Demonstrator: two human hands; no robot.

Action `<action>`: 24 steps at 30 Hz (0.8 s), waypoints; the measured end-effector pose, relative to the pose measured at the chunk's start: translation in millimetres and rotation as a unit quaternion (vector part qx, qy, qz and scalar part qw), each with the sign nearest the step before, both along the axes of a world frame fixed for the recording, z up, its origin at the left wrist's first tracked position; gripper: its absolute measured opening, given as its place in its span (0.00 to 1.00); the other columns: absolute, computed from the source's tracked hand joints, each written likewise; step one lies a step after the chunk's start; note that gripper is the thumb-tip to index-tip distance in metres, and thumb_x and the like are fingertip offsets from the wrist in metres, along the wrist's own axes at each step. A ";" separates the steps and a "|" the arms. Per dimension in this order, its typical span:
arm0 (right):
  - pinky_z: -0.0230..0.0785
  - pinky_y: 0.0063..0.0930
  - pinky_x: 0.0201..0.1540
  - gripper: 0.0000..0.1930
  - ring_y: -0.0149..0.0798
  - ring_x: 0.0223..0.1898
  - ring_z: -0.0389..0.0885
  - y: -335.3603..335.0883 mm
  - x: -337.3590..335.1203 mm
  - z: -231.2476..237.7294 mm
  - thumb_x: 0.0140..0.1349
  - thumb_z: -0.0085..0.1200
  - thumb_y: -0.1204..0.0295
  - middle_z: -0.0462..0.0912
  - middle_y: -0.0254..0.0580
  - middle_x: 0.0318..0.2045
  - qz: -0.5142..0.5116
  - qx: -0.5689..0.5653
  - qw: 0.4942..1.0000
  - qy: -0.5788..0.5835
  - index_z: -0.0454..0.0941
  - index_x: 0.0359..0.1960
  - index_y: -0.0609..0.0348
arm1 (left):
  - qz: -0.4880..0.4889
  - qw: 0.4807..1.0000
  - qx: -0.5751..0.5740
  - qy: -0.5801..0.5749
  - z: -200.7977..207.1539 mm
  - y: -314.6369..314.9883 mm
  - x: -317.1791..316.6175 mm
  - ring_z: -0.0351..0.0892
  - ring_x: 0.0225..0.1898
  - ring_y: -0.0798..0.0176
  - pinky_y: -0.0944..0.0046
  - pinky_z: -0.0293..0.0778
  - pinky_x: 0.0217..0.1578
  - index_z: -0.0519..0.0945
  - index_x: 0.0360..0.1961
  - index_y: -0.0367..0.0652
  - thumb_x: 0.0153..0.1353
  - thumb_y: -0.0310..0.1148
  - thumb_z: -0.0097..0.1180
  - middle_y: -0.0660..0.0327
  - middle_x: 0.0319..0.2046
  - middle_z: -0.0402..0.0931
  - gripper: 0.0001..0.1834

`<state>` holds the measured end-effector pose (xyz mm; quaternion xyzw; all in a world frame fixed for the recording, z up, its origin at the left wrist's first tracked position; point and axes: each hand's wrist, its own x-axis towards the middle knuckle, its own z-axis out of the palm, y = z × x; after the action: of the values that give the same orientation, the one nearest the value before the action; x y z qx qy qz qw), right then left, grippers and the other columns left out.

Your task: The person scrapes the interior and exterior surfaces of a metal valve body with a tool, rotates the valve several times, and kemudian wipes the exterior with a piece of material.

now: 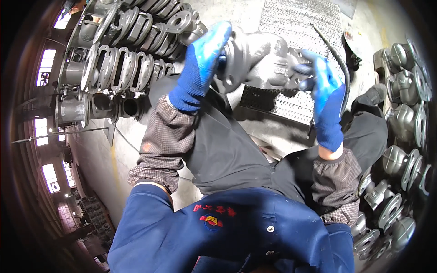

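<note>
A grey cast-metal valve body with a flange at each end is held up in front of me, lying sideways over a patterned metal plate. My left hand, in a blue coated glove, is closed round the big flange at its left end; part of the fingers is hidden behind the flange. At the smaller right end, my right hand has its gloved fingers against the flange edge, spread a little and bent. My knees are on either side below the casting.
The patterned metal plate lies on the floor under the casting. A black hose curves along its right side. Rows of flanged castings stand at the left, and more grey valve bodies line the right. My shoe is near them.
</note>
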<state>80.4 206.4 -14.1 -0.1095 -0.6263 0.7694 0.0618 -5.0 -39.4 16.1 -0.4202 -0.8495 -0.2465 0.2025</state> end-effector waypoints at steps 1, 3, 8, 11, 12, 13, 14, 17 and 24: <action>0.64 0.16 0.25 0.14 0.21 0.24 0.73 -15.1 3.5 8.3 0.68 0.43 0.65 0.81 0.38 0.30 0.006 -0.005 1.000 0.006 0.76 0.47 0.60 | 0.020 0.984 0.067 -0.167 2.9 2.9 6.0 0.74 0.38 0.62 0.69 0.72 0.42 0.67 0.59 0.37 0.63 0.25 0.46 0.55 0.41 0.72 0.22; 0.70 0.25 0.29 0.12 0.30 0.25 0.76 -34.1 2.7 5.3 0.63 0.49 0.73 0.80 0.41 0.29 0.001 0.146 0.981 0.124 0.75 0.48 0.61 | -0.004 0.962 0.130 -0.240 7.1 14.8 12.3 0.72 0.34 0.70 0.74 0.70 0.38 0.69 0.58 0.36 0.66 0.32 0.44 0.60 0.34 0.73 0.21; 0.72 0.31 0.42 0.16 0.44 0.38 0.81 -44.6 7.3 4.6 0.60 0.51 0.71 0.80 0.54 0.38 -0.057 0.343 0.927 0.138 0.75 0.50 0.62 | -0.009 0.845 0.346 -0.407 31.4 15.8 16.2 0.81 0.34 0.68 0.70 0.77 0.33 0.76 0.51 0.34 0.68 0.37 0.46 0.54 0.36 0.80 0.18; 0.70 0.25 0.46 0.18 0.33 0.42 0.79 -35.5 8.7 4.3 0.62 0.53 0.71 0.81 0.49 0.41 -0.036 0.259 0.961 0.090 0.73 0.53 0.63 | 0.060 0.899 0.344 -0.263 17.7 -10.7 -9.6 0.79 0.35 0.70 0.71 0.77 0.33 0.78 0.49 0.38 0.67 0.43 0.47 0.57 0.37 0.80 0.20; 0.69 0.23 0.46 0.19 0.30 0.43 0.78 -29.4 9.0 4.3 0.63 0.53 0.71 0.82 0.47 0.42 -0.036 0.246 0.965 0.086 0.72 0.55 0.64 | 0.081 0.903 0.279 -0.317 15.4 -14.7 -13.2 0.78 0.38 0.70 0.70 0.76 0.40 0.78 0.50 0.41 0.68 0.45 0.46 0.59 0.38 0.79 0.20; 0.69 0.22 0.45 0.19 0.28 0.41 0.78 -23.8 6.0 1.1 0.63 0.53 0.70 0.82 0.47 0.41 -0.024 0.216 0.972 0.090 0.72 0.55 0.64 | 0.069 0.917 0.234 -0.315 12.6 -12.4 -11.9 0.77 0.40 0.70 0.69 0.74 0.43 0.78 0.51 0.41 0.68 0.44 0.46 0.60 0.40 0.79 0.20; 0.69 0.21 0.45 0.19 0.27 0.40 0.77 -20.2 1.9 0.7 0.62 0.54 0.70 0.82 0.46 0.40 -0.014 0.187 0.978 0.093 0.72 0.54 0.64 | 0.056 0.929 0.189 -0.313 8.7 -8.5 -11.8 0.76 0.41 0.70 0.69 0.72 0.47 0.77 0.51 0.41 0.68 0.44 0.45 0.61 0.41 0.79 0.20; 0.70 0.21 0.41 0.17 0.27 0.37 0.77 -6.2 -10.4 9.2 0.63 0.54 0.71 0.82 0.44 0.38 -0.009 0.305 0.942 0.138 0.75 0.52 0.63 | 0.026 0.944 0.096 -0.313 -15.3 2.3 -24.9 0.74 0.46 0.70 0.70 0.69 0.50 0.75 0.53 0.40 0.68 0.42 0.45 0.63 0.46 0.77 0.20; 0.72 0.29 0.33 0.19 0.38 0.28 0.81 37.2 -27.2 -10.8 0.58 0.52 0.71 0.82 0.43 0.31 -0.041 0.415 0.895 0.158 0.73 0.52 0.57 | -0.043 0.942 0.122 -0.309 -26.1 43.9 -48.4 0.74 0.46 0.66 0.65 0.70 0.49 0.74 0.51 0.30 0.67 0.31 0.46 0.55 0.46 0.77 0.17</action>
<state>53.1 243.5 -24.9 0.0230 -0.8656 0.4436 0.2313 -53.4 4.5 -10.1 -0.3314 -0.8149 -0.4745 -0.0311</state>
